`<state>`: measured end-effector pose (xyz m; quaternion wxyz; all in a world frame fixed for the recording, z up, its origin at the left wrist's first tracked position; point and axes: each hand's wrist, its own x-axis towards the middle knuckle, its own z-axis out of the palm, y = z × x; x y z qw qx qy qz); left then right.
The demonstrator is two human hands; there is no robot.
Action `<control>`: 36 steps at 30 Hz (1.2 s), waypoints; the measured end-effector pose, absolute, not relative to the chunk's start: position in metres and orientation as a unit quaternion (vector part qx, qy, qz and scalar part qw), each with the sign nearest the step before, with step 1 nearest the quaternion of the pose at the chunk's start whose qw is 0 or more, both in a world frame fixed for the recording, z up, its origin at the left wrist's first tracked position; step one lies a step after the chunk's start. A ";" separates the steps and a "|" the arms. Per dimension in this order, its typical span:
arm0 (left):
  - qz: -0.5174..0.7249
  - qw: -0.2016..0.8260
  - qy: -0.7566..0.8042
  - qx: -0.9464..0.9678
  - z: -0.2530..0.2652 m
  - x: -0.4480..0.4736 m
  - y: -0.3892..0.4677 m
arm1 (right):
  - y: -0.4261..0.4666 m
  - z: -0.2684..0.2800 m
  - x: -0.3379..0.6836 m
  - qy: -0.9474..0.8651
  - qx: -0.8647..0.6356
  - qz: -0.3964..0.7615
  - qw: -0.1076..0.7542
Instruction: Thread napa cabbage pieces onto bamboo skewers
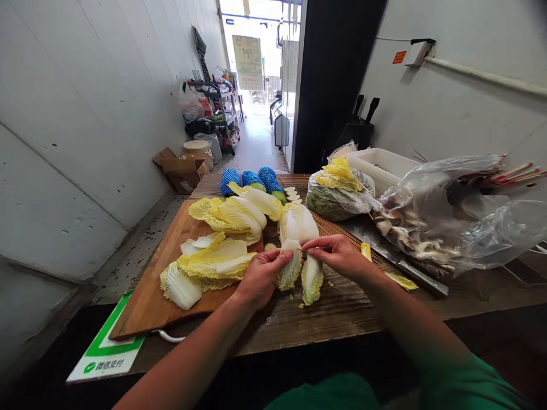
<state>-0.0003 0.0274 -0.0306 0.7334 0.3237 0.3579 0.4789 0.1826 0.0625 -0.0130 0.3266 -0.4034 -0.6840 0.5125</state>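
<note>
My left hand is closed on a piece of napa cabbage leaf, its white stem end up. My right hand pinches a thin skewer against the right edge of that leaf; most of the skewer is hidden. Below my right fingers another cabbage leaf rests on the table. Just beyond both hands lies a cabbage head, pale and cut. To the left, several loose yellow-white leaves are spread over the wooden cutting board.
A knife lies at the right beside bundled skewers. Mushrooms in a plastic bag, a bag of greens and a white bin stand farther right. Blue-netted vegetables sit at the table's far edge.
</note>
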 end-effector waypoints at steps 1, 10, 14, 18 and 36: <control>0.479 0.732 0.359 0.327 -0.031 0.000 0.027 | 0.062 -0.013 0.182 -0.687 -0.404 0.509 0.325; 0.471 0.731 0.359 0.339 -0.033 0.000 0.027 | 0.061 -0.010 0.181 -0.693 -0.413 0.503 0.309; 0.465 0.735 0.361 0.337 -0.032 0.002 0.026 | 0.062 -0.013 0.180 -0.689 -0.412 0.509 0.310; 0.466 0.736 0.357 0.337 -0.032 0.003 0.026 | 0.063 -0.015 0.179 -0.692 -0.414 0.502 0.312; 0.491 0.705 0.386 0.336 -0.035 0.006 0.025 | 0.062 -0.016 0.178 -0.694 -0.409 0.506 0.310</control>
